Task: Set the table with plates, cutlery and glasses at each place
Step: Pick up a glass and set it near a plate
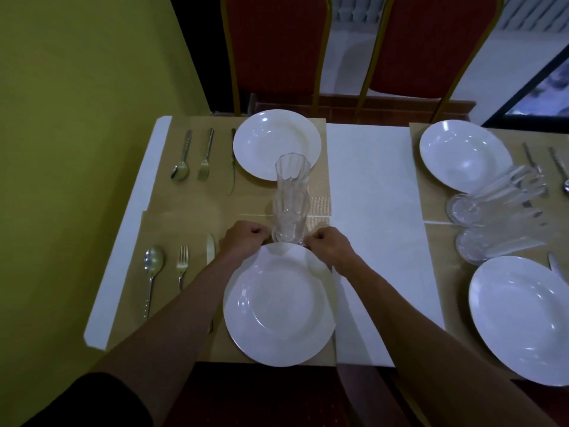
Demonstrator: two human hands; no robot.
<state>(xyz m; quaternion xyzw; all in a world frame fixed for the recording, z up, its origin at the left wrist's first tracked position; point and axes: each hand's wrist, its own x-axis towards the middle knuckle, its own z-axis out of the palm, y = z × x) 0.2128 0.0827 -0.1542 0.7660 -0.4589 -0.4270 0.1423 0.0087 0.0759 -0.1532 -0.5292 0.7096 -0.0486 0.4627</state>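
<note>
Closely, left hand [243,238], right hand [327,245] curled flanking glass [291,198] — grip unclear, plate [278,349] rim adjacent

Both bare forearms stretch forward and converge; the left hand [243,238] and right hand [328,246], fingers curled, pinch a tall clear glass [291,195] at its base.

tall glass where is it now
Head view, left of centre: tall glass stands between far plate and near plate, left hand and right hand flanking its base.
</note>
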